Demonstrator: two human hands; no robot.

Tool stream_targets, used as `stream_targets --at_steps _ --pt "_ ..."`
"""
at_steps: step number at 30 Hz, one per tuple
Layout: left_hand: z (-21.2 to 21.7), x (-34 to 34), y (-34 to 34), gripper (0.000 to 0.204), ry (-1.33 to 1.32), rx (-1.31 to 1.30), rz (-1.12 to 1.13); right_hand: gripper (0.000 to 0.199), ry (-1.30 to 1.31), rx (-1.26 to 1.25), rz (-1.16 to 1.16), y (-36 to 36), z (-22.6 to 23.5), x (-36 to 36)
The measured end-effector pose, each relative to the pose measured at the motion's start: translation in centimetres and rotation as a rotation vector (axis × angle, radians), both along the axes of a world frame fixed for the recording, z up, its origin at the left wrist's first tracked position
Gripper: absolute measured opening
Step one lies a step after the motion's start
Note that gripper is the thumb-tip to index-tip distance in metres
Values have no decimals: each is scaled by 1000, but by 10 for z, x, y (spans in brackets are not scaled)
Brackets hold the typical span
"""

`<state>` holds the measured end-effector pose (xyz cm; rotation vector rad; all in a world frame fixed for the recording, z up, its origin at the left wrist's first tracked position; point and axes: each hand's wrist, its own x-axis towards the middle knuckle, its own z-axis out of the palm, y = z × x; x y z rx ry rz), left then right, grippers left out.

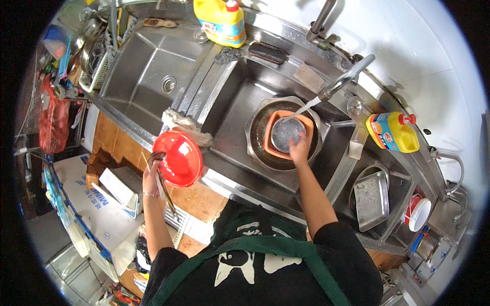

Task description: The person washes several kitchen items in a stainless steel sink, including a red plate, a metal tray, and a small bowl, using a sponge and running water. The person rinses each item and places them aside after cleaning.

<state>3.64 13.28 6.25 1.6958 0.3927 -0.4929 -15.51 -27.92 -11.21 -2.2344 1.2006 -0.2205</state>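
My left hand (149, 179) is closed on a shiny red bowl (178, 158) and a metal ladle (166, 191). The bowl tilts over the front edge of the sinks, and the ladle's handle slants down toward my body. In the middle sink, my right hand (300, 148) grips the near rim of a round greyish bowl (284, 131). That bowl sits inside an orange square basin (270, 144), which stands in a wide metal pot (253, 133). Water runs from the curved faucet (347, 79) into the greyish bowl. My fingertips are partly hidden inside its rim.
A white rag (186, 127) lies on the divider beside the left sink (138, 81). Yellow jugs (222, 25) stand on the back ledge and at the right. A metal tray (371, 201) leans in the right sink. A red-and-white tub (418, 213) stands farther right.
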Motion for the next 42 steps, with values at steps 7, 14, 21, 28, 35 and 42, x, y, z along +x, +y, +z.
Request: stream_targets --at_steps 7,14,21,28,35,42 --pt "-2 -17 4 21 69 -61 125 22 403 -166 241 -49 -58 29" --pt "-3 -13 21 16 76 -97 248 15 240 -339 702 -100 13 14" --pt "-4 -12 21 15 21 -170 258 25 -455 329 14 -57 0 14" --pt "-38 -1 50 14 12 -35 375 17 -167 260 166 -54 48 2" --pt "-55 0 53 5 -3 -95 484 16 -354 -579 540 -73 116 47" --pt "-66 9 55 18 -38 169 414 15 -430 -751 350 -111 165 -66"
